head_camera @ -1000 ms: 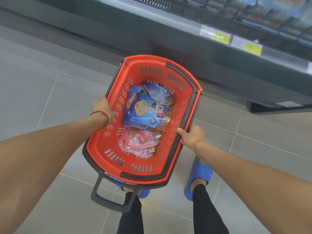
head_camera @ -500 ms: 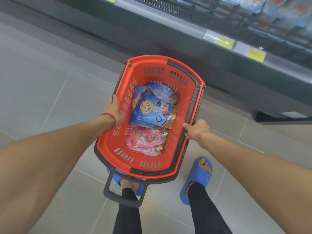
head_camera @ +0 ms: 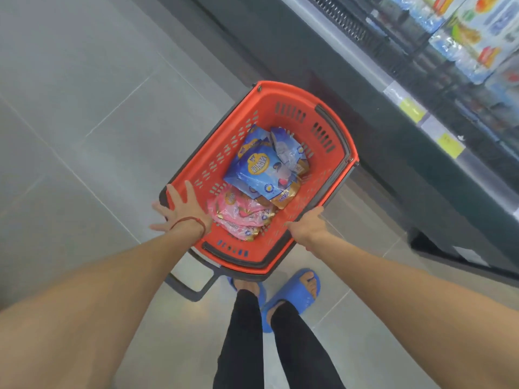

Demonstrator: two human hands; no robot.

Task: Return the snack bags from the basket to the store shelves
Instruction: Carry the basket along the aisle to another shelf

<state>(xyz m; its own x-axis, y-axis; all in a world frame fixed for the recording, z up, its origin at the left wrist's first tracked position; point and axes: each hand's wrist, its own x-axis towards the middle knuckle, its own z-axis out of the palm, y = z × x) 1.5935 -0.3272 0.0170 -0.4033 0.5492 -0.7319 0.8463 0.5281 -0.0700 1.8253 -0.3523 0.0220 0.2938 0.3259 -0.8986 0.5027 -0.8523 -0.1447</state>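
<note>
Snack bags [head_camera: 261,171] in red basket [head_camera: 280,98], yellow-badge lettering blurred

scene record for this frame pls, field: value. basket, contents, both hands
basket: red, beside shelf
pink snack bags: in basket, near half
blue snack bags: in basket, far half, overlapping the pink ones
left hand: fingers spread over near-left rim; contact unclear
right hand: grips right rim
</note>
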